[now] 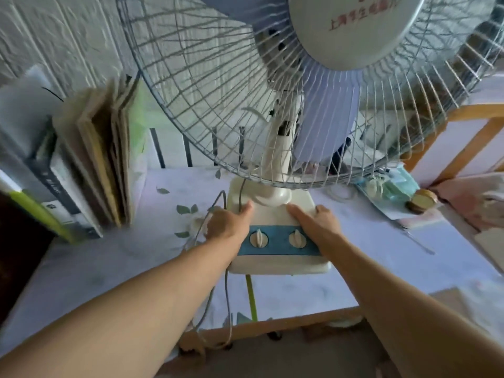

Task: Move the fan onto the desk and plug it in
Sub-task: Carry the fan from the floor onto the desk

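Observation:
A cream table fan with a wire cage fills the upper middle, and its base (275,261) with a blue control strip and two knobs rests on the desk (109,268). My left hand (227,221) grips the base's left side. My right hand (317,221) grips its right side. The fan's grey cord (227,304) runs from the base's left rear, past my left hand, and hangs over the desk's front edge. Its plug is not visible.
Books and folders (90,165) stand upright at the left against the white textured wall. Small items, a teal packet (392,185) and a round brown object (421,204) lie at the right. A wooden frame (463,143) stands at the far right. Black rails run behind the desk.

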{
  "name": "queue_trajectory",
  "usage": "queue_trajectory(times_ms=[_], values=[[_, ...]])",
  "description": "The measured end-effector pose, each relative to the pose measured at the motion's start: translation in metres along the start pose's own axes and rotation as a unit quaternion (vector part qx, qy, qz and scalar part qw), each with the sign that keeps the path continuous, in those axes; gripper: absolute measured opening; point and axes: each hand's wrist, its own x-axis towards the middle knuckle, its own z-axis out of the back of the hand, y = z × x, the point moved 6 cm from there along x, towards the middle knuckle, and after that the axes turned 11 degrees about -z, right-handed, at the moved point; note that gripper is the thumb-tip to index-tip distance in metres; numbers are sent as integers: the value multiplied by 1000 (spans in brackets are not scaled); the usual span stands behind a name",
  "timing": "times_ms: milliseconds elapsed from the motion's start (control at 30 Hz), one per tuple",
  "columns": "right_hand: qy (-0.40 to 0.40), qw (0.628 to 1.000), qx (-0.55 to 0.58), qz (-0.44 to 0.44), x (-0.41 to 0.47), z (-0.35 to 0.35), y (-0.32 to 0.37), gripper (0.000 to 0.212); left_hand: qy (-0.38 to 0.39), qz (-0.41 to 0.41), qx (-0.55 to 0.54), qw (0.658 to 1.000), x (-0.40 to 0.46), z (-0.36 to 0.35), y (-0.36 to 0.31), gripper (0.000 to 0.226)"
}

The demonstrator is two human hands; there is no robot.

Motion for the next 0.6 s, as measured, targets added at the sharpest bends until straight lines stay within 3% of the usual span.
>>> queue_trajectory(times_ms=[600], values=[[-15,1000,-12,-8,47,-22,-53,60,-2,-23,55,998,22,-69,39,72]])
